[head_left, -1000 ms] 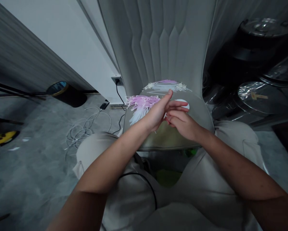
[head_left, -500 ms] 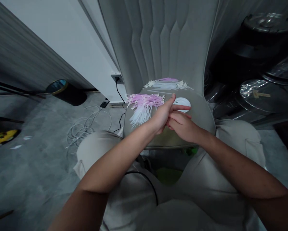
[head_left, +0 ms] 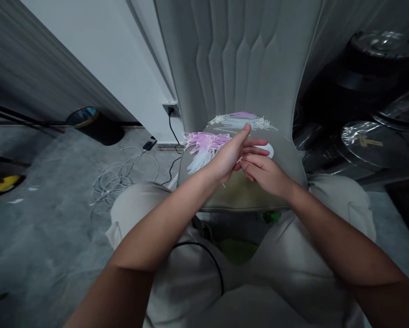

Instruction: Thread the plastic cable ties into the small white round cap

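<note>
My left hand (head_left: 232,154) is over the chair seat, thumb raised and upper fingers stretched out. Its lower fingers bend inward, partly hidden by my right hand. Pinched at the fingertips of my right hand (head_left: 268,174), a thin white stick (head_left: 239,160) shows only at its tip beside the left palm. A pale stick end (head_left: 224,185) pokes out below the left hand; whether it is the same stick, I cannot tell. Left of the hands lies a pile of pink-and-white thin sticks (head_left: 206,142) with small forked ends. Behind the hands is a white disc (head_left: 270,149), mostly covered.
More thin sticks (head_left: 240,121) lie toward the back of the grey chair (head_left: 240,200). Coiled cable (head_left: 112,182) and a black bin (head_left: 104,130) stand on the floor at left. A plugged socket (head_left: 171,110) is on the wall. Dark glossy containers (head_left: 365,141) fill the right.
My hands have parted slightly, and the right fingers now pinch a visible stick tip. The left fingers are more spread. The view has shifted a little.
</note>
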### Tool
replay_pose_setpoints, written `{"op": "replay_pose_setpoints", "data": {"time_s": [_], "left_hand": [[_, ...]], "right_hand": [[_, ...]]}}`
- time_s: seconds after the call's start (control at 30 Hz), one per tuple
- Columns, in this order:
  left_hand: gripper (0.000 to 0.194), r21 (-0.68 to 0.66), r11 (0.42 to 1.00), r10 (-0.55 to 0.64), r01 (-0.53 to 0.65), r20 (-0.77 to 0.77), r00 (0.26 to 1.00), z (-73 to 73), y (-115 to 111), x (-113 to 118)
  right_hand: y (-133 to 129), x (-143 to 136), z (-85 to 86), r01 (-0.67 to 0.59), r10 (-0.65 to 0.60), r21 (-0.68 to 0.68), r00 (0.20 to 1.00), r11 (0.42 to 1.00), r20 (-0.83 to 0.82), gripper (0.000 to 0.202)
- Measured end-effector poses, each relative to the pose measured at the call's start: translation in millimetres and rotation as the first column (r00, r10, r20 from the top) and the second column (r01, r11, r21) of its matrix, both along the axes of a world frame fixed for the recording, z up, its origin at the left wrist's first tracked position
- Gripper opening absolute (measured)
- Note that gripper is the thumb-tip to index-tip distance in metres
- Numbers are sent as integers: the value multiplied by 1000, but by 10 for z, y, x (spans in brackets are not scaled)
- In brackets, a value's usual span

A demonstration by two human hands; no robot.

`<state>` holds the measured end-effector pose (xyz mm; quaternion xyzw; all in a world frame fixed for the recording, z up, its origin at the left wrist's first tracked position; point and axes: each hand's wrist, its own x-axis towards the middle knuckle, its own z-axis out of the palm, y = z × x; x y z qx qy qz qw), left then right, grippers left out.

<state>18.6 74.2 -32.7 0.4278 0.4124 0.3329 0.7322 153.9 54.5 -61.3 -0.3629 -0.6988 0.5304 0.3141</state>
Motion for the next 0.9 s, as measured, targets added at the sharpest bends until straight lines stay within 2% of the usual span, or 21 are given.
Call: {"op": "replay_pose_setpoints", "data": {"time_s": [0.13, 0.33, 0.43, 0.7, 0.9], "left_hand": [[68, 36, 998, 53, -54, 27, 998, 6, 14, -60], [69, 12, 999, 52, -53, 52, 997, -10, 68, -85], [70, 8, 999, 43, -44, 54, 998, -26, 60, -62], [78, -47, 998, -34, 39, 116, 993, -80, -45, 65], [85, -68, 992, -90, 102, 156, 984, -72, -67, 61]], "right_hand": [[-11, 53, 9, 55, -59, 64, 996, 996, 60, 27], [-11, 3, -30, 85, -86, -65, 996, 994, -9, 24], [-29, -13, -47, 92, -93, -32, 996, 995, -14, 22], [-118, -106, -70, 83, -83, -6, 997, 997, 2, 19], [-186, -142, -96, 114, -114, 14, 993, 993, -8, 19]]}}
